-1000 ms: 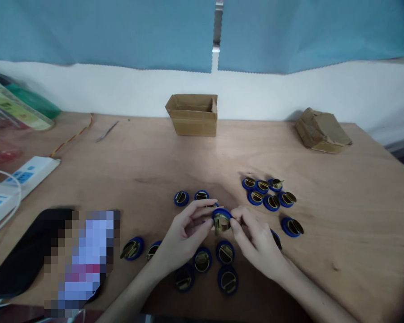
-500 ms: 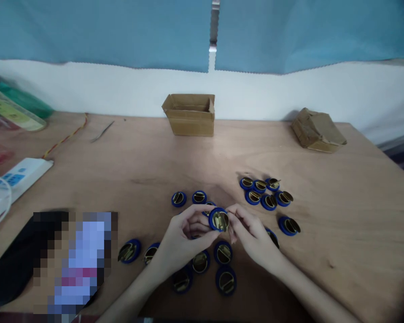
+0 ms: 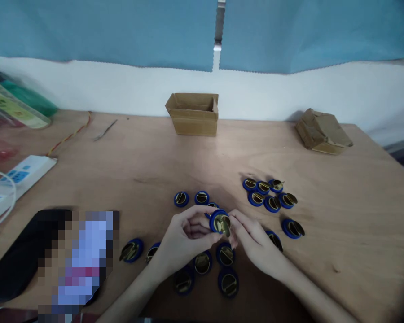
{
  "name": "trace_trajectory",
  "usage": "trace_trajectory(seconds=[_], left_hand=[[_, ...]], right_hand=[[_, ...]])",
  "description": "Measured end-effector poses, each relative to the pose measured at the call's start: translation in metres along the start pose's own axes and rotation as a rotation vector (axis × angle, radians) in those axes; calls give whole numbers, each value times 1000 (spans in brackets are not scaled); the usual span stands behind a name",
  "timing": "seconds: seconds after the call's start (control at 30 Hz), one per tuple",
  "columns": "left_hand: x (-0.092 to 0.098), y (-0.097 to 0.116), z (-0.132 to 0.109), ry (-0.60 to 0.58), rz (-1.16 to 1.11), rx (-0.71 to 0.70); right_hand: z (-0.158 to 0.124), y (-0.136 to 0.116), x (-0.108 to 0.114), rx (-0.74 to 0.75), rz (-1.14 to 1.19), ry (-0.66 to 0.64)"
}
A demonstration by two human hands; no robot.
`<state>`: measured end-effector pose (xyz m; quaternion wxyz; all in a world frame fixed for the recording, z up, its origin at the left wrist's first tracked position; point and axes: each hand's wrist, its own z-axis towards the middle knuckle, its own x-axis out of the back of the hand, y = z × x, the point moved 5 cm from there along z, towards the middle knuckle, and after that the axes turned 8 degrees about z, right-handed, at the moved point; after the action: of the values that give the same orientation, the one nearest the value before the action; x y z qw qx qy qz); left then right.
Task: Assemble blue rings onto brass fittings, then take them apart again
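Observation:
A small round blue disc with a brass centre (image 3: 220, 222) is held above the wooden table (image 3: 128, 170), pinched between both hands. My left hand (image 3: 185, 240) curls round its left rim. My right hand (image 3: 254, 244) has its fingertips on the brass tab at the disc's right side. Several more blue discs lie below the hands (image 3: 227, 282), a few sit just beyond them (image 3: 191, 198), and a cluster lies to the right (image 3: 269, 195).
An open cardboard box (image 3: 192, 114) stands at the back centre and a crumpled one (image 3: 321, 131) at back right. A white power strip (image 3: 18, 177), a red-yellow wire (image 3: 69, 136), tweezers (image 3: 105, 130) and a dark pouch (image 3: 16, 255) occupy the left.
The held disc has tilted and turned slightly between my fingers, and my hands have drawn a little closer together. The discs on the table have not moved.

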<state>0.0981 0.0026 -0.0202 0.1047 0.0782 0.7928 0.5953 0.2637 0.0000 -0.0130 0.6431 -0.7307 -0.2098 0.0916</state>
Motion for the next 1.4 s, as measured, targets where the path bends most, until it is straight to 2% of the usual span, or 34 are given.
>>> trace_trajectory(seconds=[0.13,0.27,0.43,0.63,0.8,0.93,1.03,1.17,1.23,1.27,1.33,1.4], left_hand=[[3,-2,2,-16,-52,43],[1,-1,2,-49,-65,42],[-3,7,2,-54,-10,2],[5,6,1,-52,101,1],[4,1,0,-23,67,-31],[3,4,0,39,91,-97],[4,9,-2,81,149,-143],[8,12,-5,165,215,-196],[7,11,-6,176,233,-218],[7,10,-6,175,243,-223],[6,8,-5,174,264,-223],[6,7,-5,183,287,-220]], right_hand=[[-3,-5,-4,26,-49,-70],[-4,-11,-1,90,-148,-20],[-4,-22,5,325,-480,40],[-6,-19,1,518,-908,63],[-9,-20,-1,607,-1005,80],[-7,-23,4,552,-854,79],[-5,-24,19,455,-714,142],[-9,-30,53,375,-634,393],[-12,-35,72,329,-587,529],[-12,-35,80,293,-570,558],[-10,-32,88,199,-569,478],[-8,-22,89,98,-601,256]])
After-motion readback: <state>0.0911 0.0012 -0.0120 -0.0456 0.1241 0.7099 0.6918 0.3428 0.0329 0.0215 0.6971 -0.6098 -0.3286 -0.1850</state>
